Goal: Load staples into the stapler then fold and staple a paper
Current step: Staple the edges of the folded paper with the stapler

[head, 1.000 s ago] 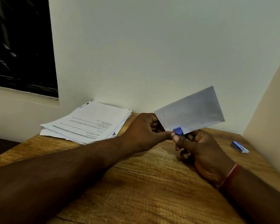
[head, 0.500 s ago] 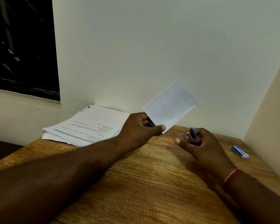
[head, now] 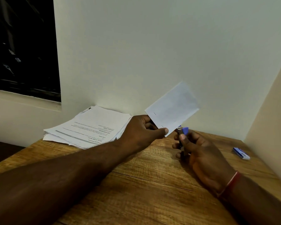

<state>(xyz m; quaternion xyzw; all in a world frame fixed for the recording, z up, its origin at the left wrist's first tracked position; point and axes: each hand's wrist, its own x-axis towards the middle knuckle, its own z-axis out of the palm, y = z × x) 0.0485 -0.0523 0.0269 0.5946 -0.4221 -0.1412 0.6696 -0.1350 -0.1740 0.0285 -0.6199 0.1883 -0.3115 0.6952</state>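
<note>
thin rectangular folded paper (head: 172, 109), pinched in left hand (head: 143, 130)

stapler (head: 185, 131) back beside paper (head: 172, 109) edge, paper tilted

Left forearm runs from the lower left diagonally up to the left hand (head: 143, 132), back uppermost, with thumb and curled fingers pinching the lower corner of the folded paper (head: 172, 109). The right hand (head: 199, 151), just beside it on the right and not touching it, grips the stapler (head: 184, 131), fingers curled round it and thumb raised along it. The right forearm enters from the lower right.
</note>
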